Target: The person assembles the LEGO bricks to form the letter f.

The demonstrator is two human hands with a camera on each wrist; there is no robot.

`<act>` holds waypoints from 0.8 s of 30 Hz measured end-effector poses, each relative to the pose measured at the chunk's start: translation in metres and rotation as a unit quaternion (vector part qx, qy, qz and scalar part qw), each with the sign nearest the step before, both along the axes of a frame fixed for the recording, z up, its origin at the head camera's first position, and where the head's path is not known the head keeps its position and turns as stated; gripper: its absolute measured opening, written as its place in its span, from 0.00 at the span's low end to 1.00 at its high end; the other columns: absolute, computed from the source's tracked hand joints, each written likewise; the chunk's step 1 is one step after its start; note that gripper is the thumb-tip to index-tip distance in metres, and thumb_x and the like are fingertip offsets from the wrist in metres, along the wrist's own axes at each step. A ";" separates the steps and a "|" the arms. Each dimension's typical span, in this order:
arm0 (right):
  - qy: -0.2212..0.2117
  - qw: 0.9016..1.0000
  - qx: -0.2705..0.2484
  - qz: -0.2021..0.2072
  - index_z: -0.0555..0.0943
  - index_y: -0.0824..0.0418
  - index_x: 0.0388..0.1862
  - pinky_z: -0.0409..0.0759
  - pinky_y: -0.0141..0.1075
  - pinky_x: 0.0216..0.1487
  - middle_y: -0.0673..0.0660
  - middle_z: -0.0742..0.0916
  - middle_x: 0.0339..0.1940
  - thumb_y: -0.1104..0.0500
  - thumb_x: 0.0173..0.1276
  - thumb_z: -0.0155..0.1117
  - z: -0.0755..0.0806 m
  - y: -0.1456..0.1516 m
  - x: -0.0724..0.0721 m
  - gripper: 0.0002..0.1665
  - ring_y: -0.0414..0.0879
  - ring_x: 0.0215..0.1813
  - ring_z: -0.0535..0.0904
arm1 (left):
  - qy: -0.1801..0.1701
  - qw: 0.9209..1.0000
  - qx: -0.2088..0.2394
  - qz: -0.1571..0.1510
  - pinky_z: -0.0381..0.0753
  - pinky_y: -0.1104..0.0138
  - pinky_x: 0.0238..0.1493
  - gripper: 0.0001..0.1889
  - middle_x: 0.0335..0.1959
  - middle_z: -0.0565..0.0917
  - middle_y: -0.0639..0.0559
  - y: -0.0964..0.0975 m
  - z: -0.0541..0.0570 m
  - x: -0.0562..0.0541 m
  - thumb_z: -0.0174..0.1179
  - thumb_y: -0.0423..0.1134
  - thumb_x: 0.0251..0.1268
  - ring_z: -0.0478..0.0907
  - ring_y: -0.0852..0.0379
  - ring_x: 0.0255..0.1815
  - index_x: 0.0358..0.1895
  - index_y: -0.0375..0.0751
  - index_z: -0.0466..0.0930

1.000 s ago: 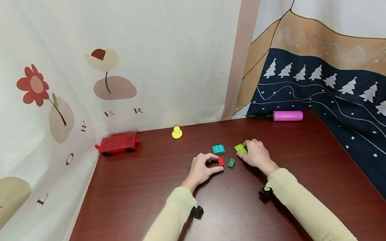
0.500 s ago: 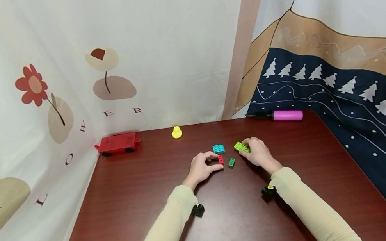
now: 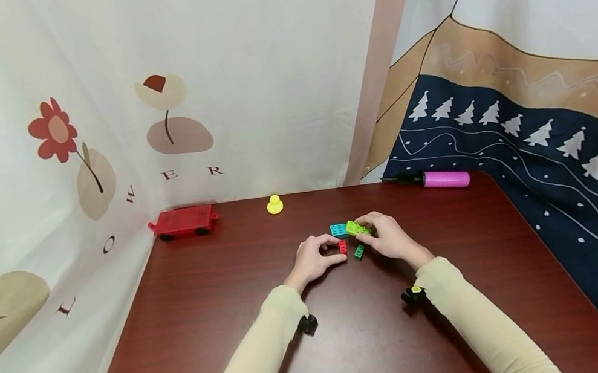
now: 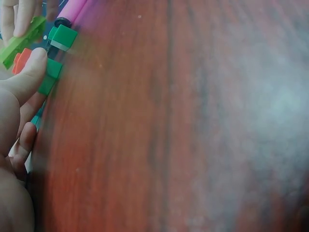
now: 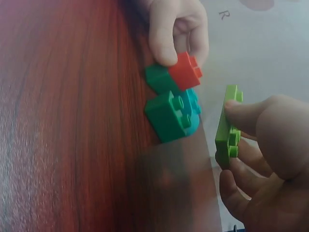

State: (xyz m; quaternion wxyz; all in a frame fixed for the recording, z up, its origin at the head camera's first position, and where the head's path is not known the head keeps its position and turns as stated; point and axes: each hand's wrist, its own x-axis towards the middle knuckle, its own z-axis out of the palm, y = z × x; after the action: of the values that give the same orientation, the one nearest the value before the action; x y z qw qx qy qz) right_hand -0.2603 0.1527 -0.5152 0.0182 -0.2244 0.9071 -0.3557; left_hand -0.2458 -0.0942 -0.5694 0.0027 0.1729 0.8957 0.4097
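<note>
My left hand [image 3: 312,261] pinches a red toy building brick [image 3: 342,247] between thumb and fingers. In the right wrist view this red brick sits on a green brick [image 5: 157,79] close to the tabletop. My right hand [image 3: 389,238] grips a flat lime-green brick [image 5: 226,128], raised above the table, its studs showing along one side. From the head view the lime brick overlaps the right end of a turquoise brick [image 3: 338,230]. A second green brick [image 3: 359,252] stands between the hands; it partly hides the turquoise one in the right wrist view.
At the back of the brown table [image 3: 342,340] are a red toy wagon [image 3: 182,222] on the left and a yellow rubber duck [image 3: 275,205]. A pink hand pump [image 3: 445,179] lies at the back right. Printed curtains [image 3: 267,92] hang behind the table.
My right hand has carried the lime-green brick to the left, up to the turquoise brick. The left hand keeps its place with the red brick.
</note>
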 end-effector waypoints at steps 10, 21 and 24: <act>0.027 0.996 -0.017 0.078 0.85 0.62 0.62 0.83 0.49 0.58 0.56 0.88 0.56 0.59 0.73 0.73 -0.001 -0.012 0.006 0.21 0.50 0.56 0.84 | -0.008 1.000 -0.016 0.012 0.73 0.58 0.52 0.21 0.44 0.89 0.62 0.000 0.001 -0.001 0.79 0.55 0.58 0.76 0.59 0.44 0.53 0.54 0.90; 0.042 0.994 -0.014 0.102 0.87 0.59 0.57 0.81 0.50 0.60 0.54 0.89 0.53 0.61 0.70 0.75 -0.003 -0.018 0.006 0.18 0.49 0.54 0.84 | -0.014 1.000 -0.023 0.012 0.72 0.58 0.49 0.21 0.39 0.84 0.59 0.002 0.003 0.001 0.79 0.55 0.58 0.74 0.59 0.42 0.52 0.54 0.90; 0.042 0.994 -0.008 0.103 0.87 0.59 0.57 0.81 0.49 0.61 0.54 0.89 0.53 0.61 0.70 0.76 -0.004 -0.019 0.006 0.18 0.49 0.55 0.84 | -0.017 1.000 -0.022 0.013 0.72 0.58 0.49 0.21 0.40 0.84 0.59 0.002 0.003 0.002 0.78 0.55 0.59 0.73 0.59 0.42 0.52 0.54 0.89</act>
State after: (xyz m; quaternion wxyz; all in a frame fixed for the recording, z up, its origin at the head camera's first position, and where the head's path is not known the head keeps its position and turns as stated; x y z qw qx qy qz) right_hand -0.2544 0.1340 -0.5190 0.0146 -0.3320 0.8760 -0.3495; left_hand -0.2440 -0.0926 -0.5666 0.0164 0.1539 0.9063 0.3932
